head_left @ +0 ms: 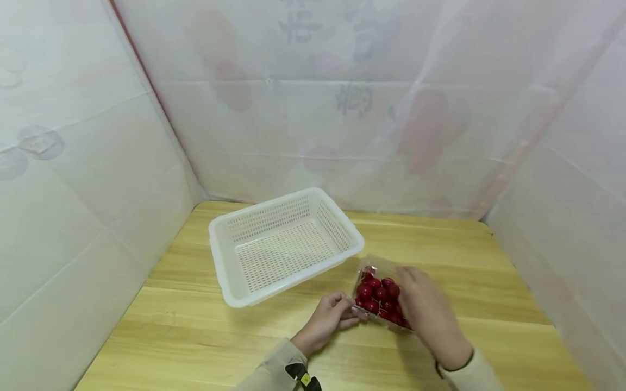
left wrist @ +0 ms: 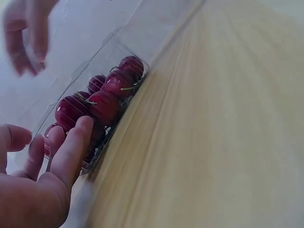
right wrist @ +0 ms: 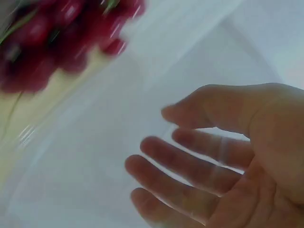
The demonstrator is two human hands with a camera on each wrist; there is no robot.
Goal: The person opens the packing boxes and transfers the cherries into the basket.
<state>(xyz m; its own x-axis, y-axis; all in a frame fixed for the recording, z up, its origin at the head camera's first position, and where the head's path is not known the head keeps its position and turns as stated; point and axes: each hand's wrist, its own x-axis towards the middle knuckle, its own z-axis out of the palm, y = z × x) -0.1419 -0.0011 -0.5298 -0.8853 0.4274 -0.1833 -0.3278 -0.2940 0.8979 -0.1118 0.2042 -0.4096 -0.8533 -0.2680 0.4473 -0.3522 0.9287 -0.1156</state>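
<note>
A clear plastic box (left wrist: 85, 71) of dark red cherries (head_left: 379, 296) stands on the table, to the right of the middle in the head view. My left hand (head_left: 326, 320) holds its near left corner, the thumb at the rim and the fingers along the side. Some cherries show green stems in the left wrist view. Over the box's right side hovers my right hand (head_left: 427, 312), blocking part of the fruit in the head view. The right wrist view shows that hand (right wrist: 204, 161) with loosely bent, parted fingers and nothing in them, beside the cherries (right wrist: 61, 38).
A white perforated basket (head_left: 288, 288) sits behind and to the left of the box, with its near right corner close to it. The wooden table (head_left: 195, 336) is bounded by sheet-covered walls (head_left: 313, 125) at the back and both sides.
</note>
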